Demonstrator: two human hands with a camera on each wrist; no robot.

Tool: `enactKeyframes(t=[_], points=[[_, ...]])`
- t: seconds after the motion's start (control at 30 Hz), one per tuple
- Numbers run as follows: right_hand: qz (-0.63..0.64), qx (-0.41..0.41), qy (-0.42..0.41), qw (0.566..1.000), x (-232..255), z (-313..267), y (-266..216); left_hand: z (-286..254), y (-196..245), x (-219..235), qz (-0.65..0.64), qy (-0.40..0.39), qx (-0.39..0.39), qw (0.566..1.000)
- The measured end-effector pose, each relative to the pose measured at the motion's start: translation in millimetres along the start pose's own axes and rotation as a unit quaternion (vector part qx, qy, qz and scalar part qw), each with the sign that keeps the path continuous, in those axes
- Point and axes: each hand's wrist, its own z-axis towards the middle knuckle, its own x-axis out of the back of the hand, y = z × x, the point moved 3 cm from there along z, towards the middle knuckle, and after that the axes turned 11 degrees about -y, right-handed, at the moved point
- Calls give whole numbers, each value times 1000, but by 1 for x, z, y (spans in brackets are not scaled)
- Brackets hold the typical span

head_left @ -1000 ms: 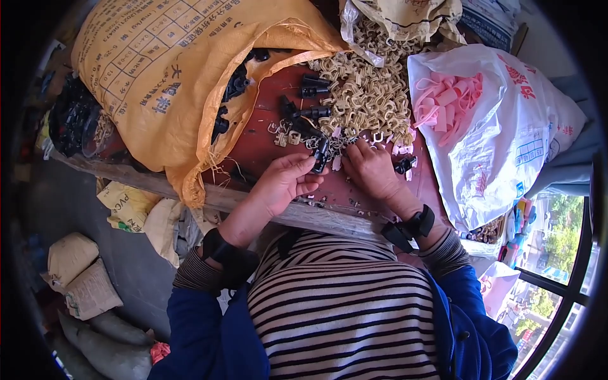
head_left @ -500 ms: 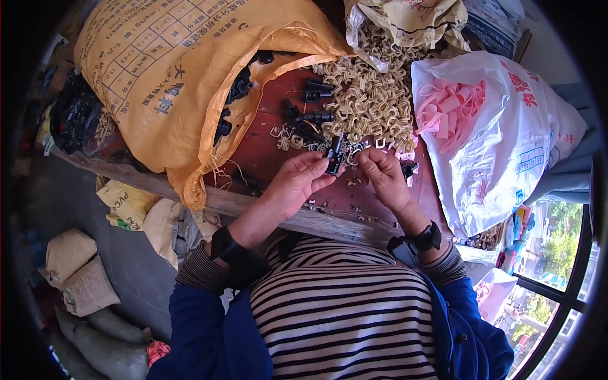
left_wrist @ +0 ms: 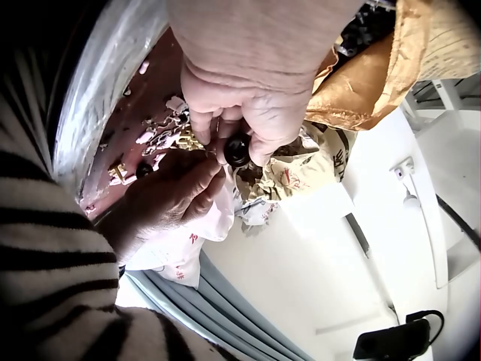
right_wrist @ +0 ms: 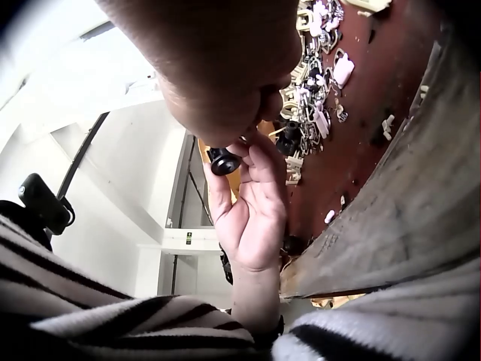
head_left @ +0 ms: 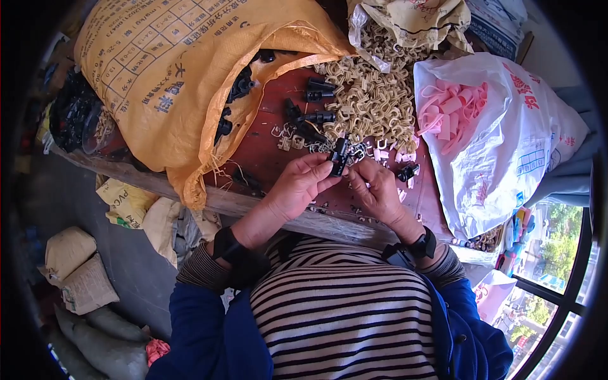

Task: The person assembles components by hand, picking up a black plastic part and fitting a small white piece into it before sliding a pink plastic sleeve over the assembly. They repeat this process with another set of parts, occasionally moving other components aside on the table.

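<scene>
My left hand grips a black plastic cylindrical fitting between thumb and fingers, over the front of the red tabletop. Its round, dark end faces the camera in the left wrist view. Curled fingers of my right hand meet the fitting's side, thumb and forefinger pinched together. I cannot tell what small piece sits between them, as the fingertips cover it. Just beyond both hands lies a scatter of small metal clips. More black fittings lie to the left of the beige pile.
A heap of beige plastic clips covers the table's back. On the left, an orange woven sack spills black parts; on the right stands a white bag with pink pieces. A worn wooden edge runs along the front.
My right hand has come up from the metal clips, drawn back toward me, then met the black fitting. My left hand has shifted slightly right, still gripping the fitting, which now stands more upright.
</scene>
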Motion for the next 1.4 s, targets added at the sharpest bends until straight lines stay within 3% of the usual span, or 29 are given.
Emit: enactKeyframes(t=[0.1,0.2,0.33,0.47,0.63,0.77,1.0,1.4], points=[[7,-4,-5,1000,-1,-1,3,-1,1,-2,-42,20,5,999],[317,-81,-4,945,-7,-3,15,-2,0,1,-42,-4,27,999],[289,-17,-35,957,-5,1,11,-2,0,0,-66,-36,58,996],[260,-14,-82,962,-2,2,15,-1,-4,4,-79,-24,73,994],[344,-59,-46,936,-7,0,17,-1,-2,4,-85,-1,86,993],[301,-83,-13,950,-5,-3,22,-1,-2,7,-52,20,97,994],[109,6,33,994,1,1,5,-2,-9,6,-42,48,134,989],[-56,69,51,995,0,1,-11,-3,-10,6,-43,60,140,987]])
